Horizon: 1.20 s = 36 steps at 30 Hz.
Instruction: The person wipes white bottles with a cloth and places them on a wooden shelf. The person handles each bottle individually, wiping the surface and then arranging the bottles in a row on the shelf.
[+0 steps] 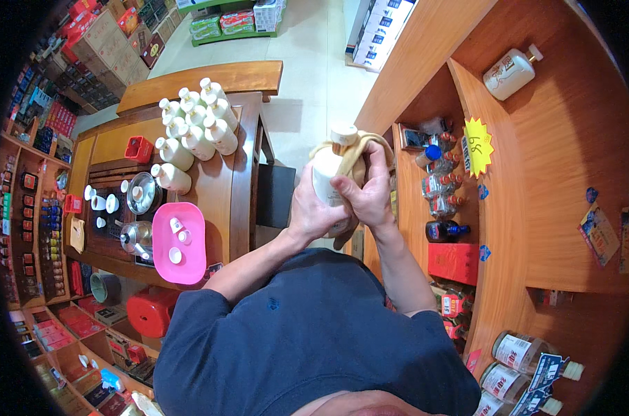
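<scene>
Evidently, lettering on the clustered white bottles atop the tabletop is too small to read. Right of the tabletop, the left hand curls its fingers around a gold-necked ivory bottle; the right hand's fingers pinch a tan cloth against it. Further right — a yellow starburst tag, boldly marked in black.

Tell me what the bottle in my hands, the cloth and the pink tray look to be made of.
Bottle: glossy white, perhaps ceramic or coated glass, from its smooth sheen. Cloth: seemingly soft, matte fabric, since it folds against the bottle. Pink tray: probably moulded plastic, given its even colour and rounded rim.
</scene>
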### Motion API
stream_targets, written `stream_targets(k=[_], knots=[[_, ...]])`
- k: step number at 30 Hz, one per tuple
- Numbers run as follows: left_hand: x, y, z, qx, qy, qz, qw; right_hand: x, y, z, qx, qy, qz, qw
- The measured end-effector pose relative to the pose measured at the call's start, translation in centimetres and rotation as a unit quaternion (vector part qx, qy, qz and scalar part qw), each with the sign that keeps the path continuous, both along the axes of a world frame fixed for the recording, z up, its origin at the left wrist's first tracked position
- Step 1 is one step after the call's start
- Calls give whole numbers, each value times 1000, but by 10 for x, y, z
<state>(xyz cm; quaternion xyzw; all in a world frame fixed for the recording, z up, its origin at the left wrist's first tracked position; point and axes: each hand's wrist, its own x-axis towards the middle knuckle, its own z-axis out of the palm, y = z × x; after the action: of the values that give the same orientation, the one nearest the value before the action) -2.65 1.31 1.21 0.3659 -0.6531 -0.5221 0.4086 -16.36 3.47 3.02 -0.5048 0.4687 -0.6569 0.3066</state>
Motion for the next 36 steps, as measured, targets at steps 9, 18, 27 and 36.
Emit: stream_targets(k=[9,18,27,36], knots=[[18,-23,-47,260,130,-370,882,-60,1,3,123,-275,425,854],[15,-28,-2,-102,-69,-220,968,-62,-8,38,116,-241,131,955],[7,-17,-25,452,362,-502,642,-61,-12,40,124,-365,277,880],[4,-14,18,125,101,-309,938,-64,-20,67,189,-104,193,957]])
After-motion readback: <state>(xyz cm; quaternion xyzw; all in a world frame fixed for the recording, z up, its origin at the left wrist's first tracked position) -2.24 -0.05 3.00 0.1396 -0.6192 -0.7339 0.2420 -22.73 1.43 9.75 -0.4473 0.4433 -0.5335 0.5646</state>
